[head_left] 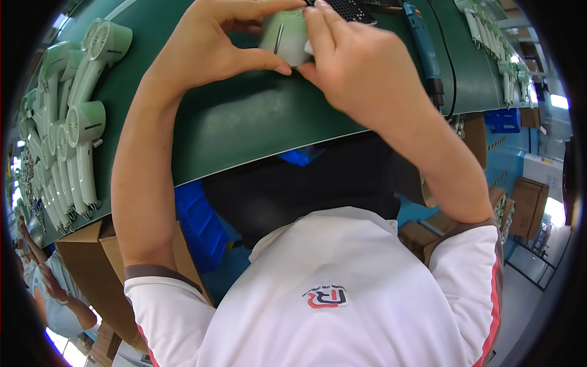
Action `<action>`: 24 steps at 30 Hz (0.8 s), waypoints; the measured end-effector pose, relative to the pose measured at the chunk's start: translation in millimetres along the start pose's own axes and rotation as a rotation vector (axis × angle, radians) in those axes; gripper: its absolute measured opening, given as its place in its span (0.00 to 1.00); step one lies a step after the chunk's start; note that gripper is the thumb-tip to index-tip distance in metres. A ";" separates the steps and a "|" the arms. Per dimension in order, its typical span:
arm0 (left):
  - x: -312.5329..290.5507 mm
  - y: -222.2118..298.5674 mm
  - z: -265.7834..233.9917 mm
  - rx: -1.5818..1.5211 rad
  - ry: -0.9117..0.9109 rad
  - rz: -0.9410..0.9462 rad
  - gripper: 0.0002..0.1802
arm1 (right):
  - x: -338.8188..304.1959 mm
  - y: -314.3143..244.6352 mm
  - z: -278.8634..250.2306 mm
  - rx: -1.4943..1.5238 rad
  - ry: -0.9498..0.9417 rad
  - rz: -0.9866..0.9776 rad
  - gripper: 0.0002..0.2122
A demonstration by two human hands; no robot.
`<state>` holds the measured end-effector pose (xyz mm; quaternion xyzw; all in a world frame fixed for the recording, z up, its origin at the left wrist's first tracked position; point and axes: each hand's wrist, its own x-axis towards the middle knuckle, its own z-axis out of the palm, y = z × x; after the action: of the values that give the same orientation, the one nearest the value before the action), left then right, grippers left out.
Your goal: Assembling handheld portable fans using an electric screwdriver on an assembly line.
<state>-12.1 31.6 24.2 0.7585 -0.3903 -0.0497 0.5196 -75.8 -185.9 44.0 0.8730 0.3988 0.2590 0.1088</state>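
Note:
At the top middle, both my hands are on a pale green and white fan housing [286,38], rounded, with a thin dark slot in its side. My left hand [211,46] curls around its left side, the thumb along the lower edge. From the right, my right hand [361,61] grips it, its fingers over the top and the thumb at the bottom edge. What lies beneath the fingers is hidden. Just beyond sits a black perforated piece [350,11]. To the right of my right hand lies a blue electric screwdriver [422,43] beside a black cable.
Several green and white handheld fans [85,125] crowd the left of the green table [244,131]; more white parts [480,30] line its far right. Below the edge stand a cardboard box [92,257] and a blue bin [199,226]. Another person's arm [58,287] shows at lower left.

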 end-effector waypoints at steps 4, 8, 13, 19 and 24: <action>-5.2 -11.8 0.5 -0.290 0.067 -0.089 0.45 | 0.0 -11.4 -3.6 -0.037 0.134 -0.012 0.19; -2.3 -12.3 -0.1 -0.216 -0.016 -0.150 0.47 | -20.0 -23.2 27.1 -0.027 0.158 0.082 0.34; -1.9 -0.1 -0.9 -0.099 -0.051 -0.154 0.47 | -35.9 -18.8 22.9 0.246 0.075 0.185 0.30; -1.4 1.7 -6.0 0.117 -0.134 -0.080 0.39 | -36.6 6.9 -3.3 0.659 -0.202 0.330 0.23; 7.1 -4.1 -8.4 -0.049 -0.219 -0.092 0.36 | -37.4 22.8 61.7 1.242 0.599 -0.102 0.18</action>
<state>-0.9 33.9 27.0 0.7528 -0.4080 -0.1657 0.4892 -48.4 -228.0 -12.6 0.6444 0.5266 0.2072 -0.5144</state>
